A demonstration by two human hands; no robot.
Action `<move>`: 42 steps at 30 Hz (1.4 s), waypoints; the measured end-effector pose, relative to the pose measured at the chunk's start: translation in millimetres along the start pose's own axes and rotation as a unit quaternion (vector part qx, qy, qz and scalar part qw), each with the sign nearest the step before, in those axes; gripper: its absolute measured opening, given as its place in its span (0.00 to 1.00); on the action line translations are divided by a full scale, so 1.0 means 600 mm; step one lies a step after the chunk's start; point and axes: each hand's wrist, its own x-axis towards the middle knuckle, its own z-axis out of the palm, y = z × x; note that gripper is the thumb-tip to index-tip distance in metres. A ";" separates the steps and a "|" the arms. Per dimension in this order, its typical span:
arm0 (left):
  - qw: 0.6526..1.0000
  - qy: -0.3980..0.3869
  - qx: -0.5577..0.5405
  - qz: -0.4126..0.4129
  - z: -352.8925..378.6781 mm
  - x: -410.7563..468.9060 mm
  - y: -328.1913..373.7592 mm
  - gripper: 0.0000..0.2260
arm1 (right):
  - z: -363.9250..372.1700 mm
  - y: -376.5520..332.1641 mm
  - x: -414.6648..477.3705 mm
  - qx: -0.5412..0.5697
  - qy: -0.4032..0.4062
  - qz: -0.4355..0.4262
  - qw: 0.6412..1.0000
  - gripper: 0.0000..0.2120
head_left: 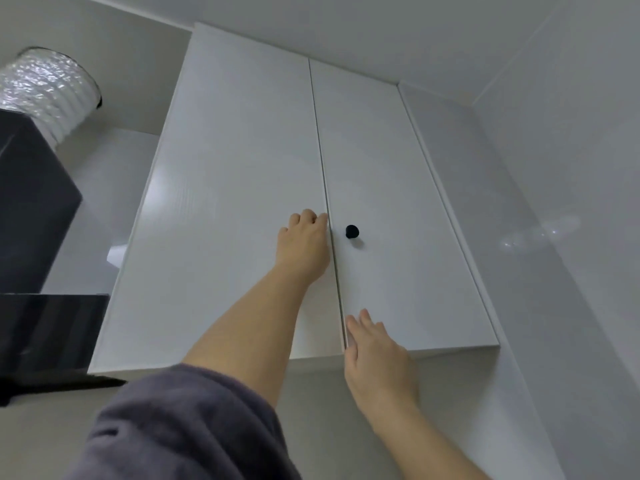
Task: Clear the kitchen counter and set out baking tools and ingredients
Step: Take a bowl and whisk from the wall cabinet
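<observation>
Overhead cabinet (277,98) closed; left hand (304,240) curled on left door (225,202) at the seam, right hand (375,355) flat, fingers straight, on right door (398,188) lower corner. Doors stiff, glossy, slippery: pull by black knob (352,231)

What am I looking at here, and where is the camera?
No machine: these are a person's two bare hands, filmed by one camera worn on the head, here tilted up at a white cabinet. The left hand curls its fingers at the inner edge of the left door; what it grips, if anything, is hidden. The right hand lays straight fingers low on the right door, beside the seam, holding nothing. That door's black knob is untouched. At the left are a dark hood and a foil duct. No counter shows.
</observation>
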 end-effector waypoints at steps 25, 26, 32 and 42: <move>0.984 0.035 -0.166 0.055 -0.224 0.021 0.010 0.09 | -0.172 -0.065 -0.040 0.460 -0.021 0.083 0.884 0.17; 0.981 0.038 -0.185 0.047 -0.245 0.015 0.006 0.09 | -0.188 -0.076 -0.049 0.474 -0.023 0.081 0.877 0.16; 0.967 0.029 -0.252 0.008 -0.355 -0.011 -0.027 0.12 | -0.270 -0.150 -0.090 0.510 -0.041 0.035 0.859 0.26; 0.954 -0.117 -0.222 -0.165 -0.541 -0.071 -0.079 0.21 | -0.354 -0.338 -0.178 0.449 -0.061 0.010 0.891 0.10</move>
